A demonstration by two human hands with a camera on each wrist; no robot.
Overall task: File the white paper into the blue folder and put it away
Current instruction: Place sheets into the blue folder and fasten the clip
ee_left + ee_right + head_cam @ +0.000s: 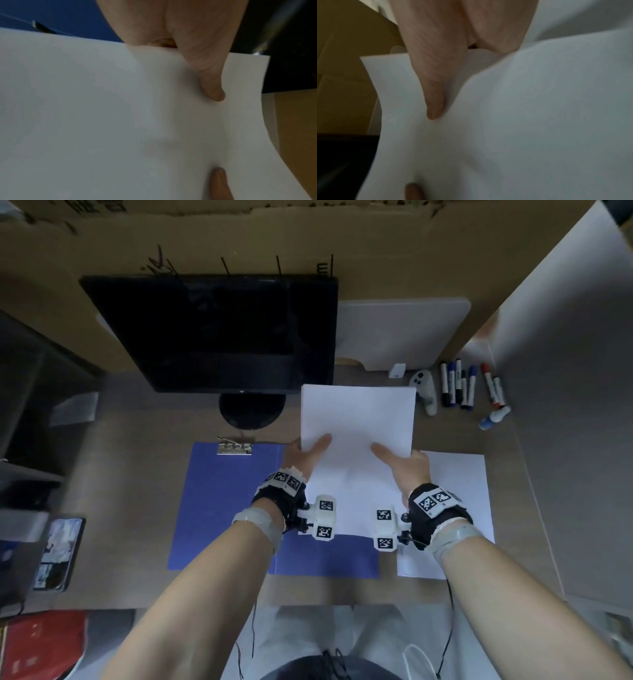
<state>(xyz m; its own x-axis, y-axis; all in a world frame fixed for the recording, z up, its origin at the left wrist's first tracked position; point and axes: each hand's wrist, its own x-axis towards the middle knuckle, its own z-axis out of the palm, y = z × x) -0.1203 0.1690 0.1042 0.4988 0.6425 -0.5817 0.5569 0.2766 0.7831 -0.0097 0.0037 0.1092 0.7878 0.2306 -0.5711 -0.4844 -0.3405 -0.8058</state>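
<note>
1. The folder (pixel 226 508) lay open and flat on the table (pixel 137 422), its clip (pixel 235 447) at the far edge.
2. Left hand (pixel 301 455) pinched the paper's (pixel 358 422) left edge, thumb on top and fingers hidden underneath.
3. The paper hung in the air over the folder's right side, bowing a bit.
4. Right hand (pixel 409 465) pinched the right edge the same way.
5. Risk, imo: squeezing inward could crease it, or it'd go under the clip crooked. A spare sheet (pixel 459 491) sat just right and could get dragged along.

Right hand (pixel 453 40) thumb lying on white paper (pixel 539 128), paper curved, another fingertip at bottom edge
</note>
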